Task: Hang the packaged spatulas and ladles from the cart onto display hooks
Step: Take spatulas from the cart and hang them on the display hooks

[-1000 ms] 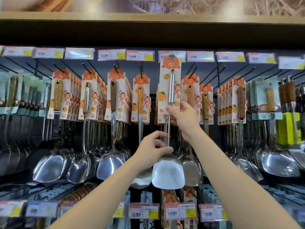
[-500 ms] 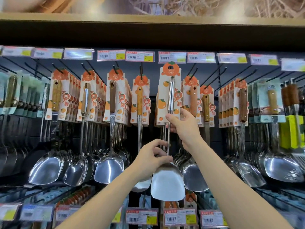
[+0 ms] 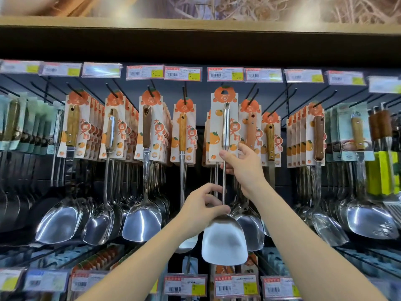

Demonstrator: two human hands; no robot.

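Note:
A steel spatula [image 3: 224, 240] on a white card with orange fruit prints [image 3: 224, 118] is held up before the display wall. My right hand [image 3: 243, 168] grips its thin shaft just under the card. My left hand [image 3: 202, 208] pinches the shaft lower down, right above the blade. The card's top hole sits at the height of the black hooks [image 3: 251, 92], in the gap between two hanging rows; whether a hook passes through it I cannot tell.
Rows of carded spatulas and ladles [image 3: 147, 131] hang on black hooks left and right. Price tags [image 3: 183, 73] line the rail above, and a second tag rail [image 3: 236, 284] runs below. A dark shelf edge [image 3: 195, 44] overhangs the hooks.
Both hands have lowered the spatula slightly, so its card top has dropped from the price tag rail to hook height. Both grips are unchanged.

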